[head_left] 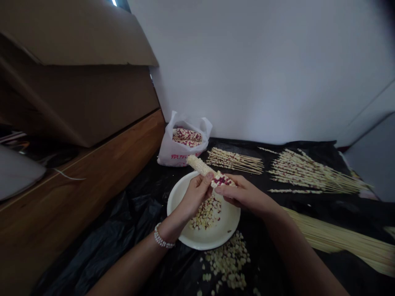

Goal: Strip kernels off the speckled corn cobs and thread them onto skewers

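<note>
Both hands grip one corn cob (200,166), held tilted above a white bowl (182,236). Its far upper-left length is stripped to pale cob, while white and purple kernels cover the end by my right hand. My left hand (197,193) is closed round the middle, thumb on top, near where the kernels begin. Around the kernel-covered end, my right hand (242,191) is closed, its thumb along the near side. Loose kernels (207,213) lie in the bottom of the bowl, partly hidden by my left hand.
A white plastic bag (166,146) with whole corn cobs (187,135) stands behind the bowl. Kernel-threaded skewers (228,158) and more skewers (302,170) lie at right, beyond bare sticks (336,236). Spilled kernels (230,259) lie on black plastic sheeting (129,230). A cardboard box (101,94) is left.
</note>
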{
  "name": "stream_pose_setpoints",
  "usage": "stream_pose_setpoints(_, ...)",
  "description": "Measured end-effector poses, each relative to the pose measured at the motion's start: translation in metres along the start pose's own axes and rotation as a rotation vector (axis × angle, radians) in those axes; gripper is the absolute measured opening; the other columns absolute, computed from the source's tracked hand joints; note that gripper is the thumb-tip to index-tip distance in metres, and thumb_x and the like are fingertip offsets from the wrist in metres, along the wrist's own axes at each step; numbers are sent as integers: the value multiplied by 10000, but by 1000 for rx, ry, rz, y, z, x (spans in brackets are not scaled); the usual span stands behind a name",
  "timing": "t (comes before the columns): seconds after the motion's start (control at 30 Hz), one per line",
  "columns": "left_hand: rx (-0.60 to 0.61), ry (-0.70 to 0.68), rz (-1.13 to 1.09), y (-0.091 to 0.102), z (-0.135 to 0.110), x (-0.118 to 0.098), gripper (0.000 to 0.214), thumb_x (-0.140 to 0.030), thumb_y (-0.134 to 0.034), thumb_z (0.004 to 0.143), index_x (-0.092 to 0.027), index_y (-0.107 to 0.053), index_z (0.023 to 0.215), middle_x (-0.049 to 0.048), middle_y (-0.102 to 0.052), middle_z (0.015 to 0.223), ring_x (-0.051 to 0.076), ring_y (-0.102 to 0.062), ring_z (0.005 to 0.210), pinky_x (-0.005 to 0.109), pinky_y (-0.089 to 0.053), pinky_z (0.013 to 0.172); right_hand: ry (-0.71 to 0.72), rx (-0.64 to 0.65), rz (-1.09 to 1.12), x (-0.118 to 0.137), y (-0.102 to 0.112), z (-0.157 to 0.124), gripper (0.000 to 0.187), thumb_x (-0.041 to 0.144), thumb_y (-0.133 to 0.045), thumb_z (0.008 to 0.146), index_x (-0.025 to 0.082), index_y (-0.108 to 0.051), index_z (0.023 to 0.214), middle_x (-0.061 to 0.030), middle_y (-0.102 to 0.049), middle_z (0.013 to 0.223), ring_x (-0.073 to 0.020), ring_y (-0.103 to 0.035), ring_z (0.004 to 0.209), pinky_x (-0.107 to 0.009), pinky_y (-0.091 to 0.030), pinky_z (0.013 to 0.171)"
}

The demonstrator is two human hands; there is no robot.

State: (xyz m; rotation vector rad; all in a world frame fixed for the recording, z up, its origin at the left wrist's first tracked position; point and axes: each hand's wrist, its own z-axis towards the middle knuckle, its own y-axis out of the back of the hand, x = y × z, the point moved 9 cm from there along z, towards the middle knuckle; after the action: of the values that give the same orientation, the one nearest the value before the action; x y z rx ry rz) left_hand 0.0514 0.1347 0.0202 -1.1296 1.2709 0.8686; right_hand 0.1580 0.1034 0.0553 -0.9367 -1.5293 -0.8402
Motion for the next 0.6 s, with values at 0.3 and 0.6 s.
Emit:
stream_pose_setpoints(0.3, -12, 137, -142, -5, -4, 2, 522, -677, -703, 738, -177, -555, 747, -20, -523, 637, 85, -395, 523, 225, -249, 483, 114, -125, -484, 17, 5, -1, 258, 415, -671, 836, 194, -660, 968, -36, -711, 895, -192, -609, 782, -314, -444, 706)
stream_pose_setpoints(0.6, 52, 141, -214, -11, -5, -3, 327, -466, -690, 752, -198, -510, 701, -59, -399, 563, 59, -242, 446, 234, -135, 428, 93, -255, -808, 27, 4, -11, 348, 424, -637, 836, 216, -621, 1114, -78, -718, 894, -236, -643, 756, -327, -397, 668)
